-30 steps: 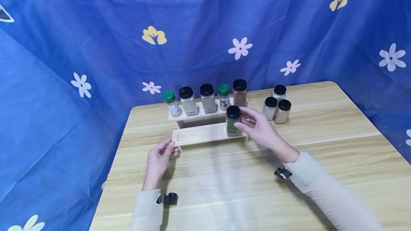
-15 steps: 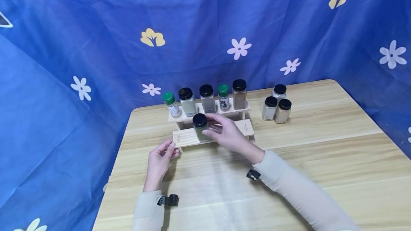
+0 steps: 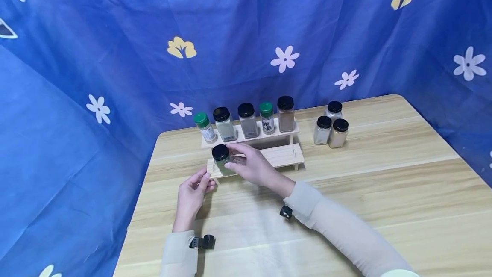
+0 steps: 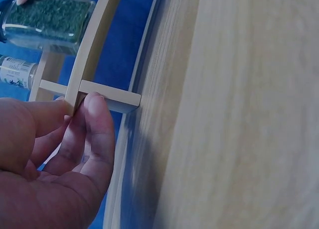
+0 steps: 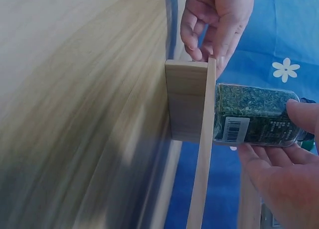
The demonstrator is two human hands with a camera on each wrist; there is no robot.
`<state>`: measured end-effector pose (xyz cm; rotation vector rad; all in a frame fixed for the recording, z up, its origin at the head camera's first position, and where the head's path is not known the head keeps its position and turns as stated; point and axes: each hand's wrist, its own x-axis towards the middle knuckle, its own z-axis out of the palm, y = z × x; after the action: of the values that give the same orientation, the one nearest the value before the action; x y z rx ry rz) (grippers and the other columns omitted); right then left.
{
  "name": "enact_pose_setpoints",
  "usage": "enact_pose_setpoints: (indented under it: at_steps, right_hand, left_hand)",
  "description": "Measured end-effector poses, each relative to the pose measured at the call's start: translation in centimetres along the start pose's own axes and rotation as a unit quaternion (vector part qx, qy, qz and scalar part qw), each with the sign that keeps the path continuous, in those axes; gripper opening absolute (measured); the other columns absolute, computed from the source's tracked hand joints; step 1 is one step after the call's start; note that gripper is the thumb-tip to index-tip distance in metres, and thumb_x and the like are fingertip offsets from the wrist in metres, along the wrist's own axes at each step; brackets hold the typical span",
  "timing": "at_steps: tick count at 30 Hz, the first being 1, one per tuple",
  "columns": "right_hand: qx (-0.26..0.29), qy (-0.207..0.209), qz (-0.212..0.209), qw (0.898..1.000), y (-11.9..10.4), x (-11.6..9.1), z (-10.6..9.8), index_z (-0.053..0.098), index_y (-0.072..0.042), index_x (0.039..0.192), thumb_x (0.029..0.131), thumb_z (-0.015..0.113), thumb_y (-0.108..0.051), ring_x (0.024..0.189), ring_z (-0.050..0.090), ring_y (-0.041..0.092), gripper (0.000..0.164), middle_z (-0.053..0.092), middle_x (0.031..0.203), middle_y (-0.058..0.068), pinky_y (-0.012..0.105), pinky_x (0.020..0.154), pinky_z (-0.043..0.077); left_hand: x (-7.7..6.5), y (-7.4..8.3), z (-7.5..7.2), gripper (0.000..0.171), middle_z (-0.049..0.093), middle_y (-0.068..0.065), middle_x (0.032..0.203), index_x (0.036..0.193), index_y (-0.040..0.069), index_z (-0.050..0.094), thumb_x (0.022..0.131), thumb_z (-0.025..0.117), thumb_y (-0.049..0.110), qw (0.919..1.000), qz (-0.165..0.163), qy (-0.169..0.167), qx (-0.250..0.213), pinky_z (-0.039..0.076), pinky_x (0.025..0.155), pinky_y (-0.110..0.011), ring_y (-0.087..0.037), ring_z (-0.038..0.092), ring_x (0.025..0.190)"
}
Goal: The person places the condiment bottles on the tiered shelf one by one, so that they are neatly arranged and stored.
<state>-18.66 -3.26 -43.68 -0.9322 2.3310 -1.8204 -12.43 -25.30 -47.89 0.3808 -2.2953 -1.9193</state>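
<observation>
A two-tier wooden rack [image 3: 276, 155] stands on the table. My right hand [image 3: 251, 165] grips a spice jar [image 3: 221, 159] with a black lid and dried green flakes, upright at the left end of the lower tier. In the right wrist view the spice jar [image 5: 256, 114] has its base against the board or very near it, with thumb and fingers on opposite sides. At the lower tier's left corner, my left hand [image 3: 192, 193] pinches the board's edge. The left wrist view shows that left hand [image 4: 60, 154] with thumb above the board and fingers beneath.
Along the upper tier stand several jars, among them a green-lidded shaker [image 3: 205, 127], a grey-powder jar [image 3: 248, 121] and a brown-powder jar [image 3: 286, 114]. Three black-lidded jars [image 3: 323, 131] cluster on the table [image 3: 384, 161] right of the rack. A blue curtain [image 3: 230, 20] hangs behind.
My right hand has carried the green-flake jar leftward along the lower tier, from its right end to its left end. The left hand keeps its hold on the rack's corner.
</observation>
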Motion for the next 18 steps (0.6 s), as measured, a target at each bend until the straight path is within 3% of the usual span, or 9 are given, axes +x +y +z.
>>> enact_pose_setpoints:
  at_steps: [7,18]
  right_hand:
    - [0.005,0.007,0.024,1.0,0.3,0.5,0.2,0.056,-0.005,0.149,0.094,0.08,-0.012,0.13,0.066,0.027,0.06,0.062,0.148,0.013,0.032,0.117,0.057]
    - [0.038,0.009,0.008,0.999,0.7,-0.5,-1.7,0.056,-0.003,0.147,0.09,0.084,-0.01,0.135,0.062,0.033,0.064,0.062,0.146,0.016,0.043,0.118,0.057]
  left_hand:
    - [0.1,-0.1,0.2,0.04,0.077,-0.009,0.1,0.143,-0.003,0.06,0.106,0.063,0.01,1.0,-0.002,-0.001,-0.006,0.069,0.081,-0.019,-0.002,0.074,0.079]
    - [0.2,-0.2,0.0,0.039,0.077,-0.008,0.098,0.144,-0.004,0.059,0.106,0.062,0.007,1.0,-0.003,-0.007,-0.005,0.07,0.084,-0.02,-0.005,0.075,0.083]
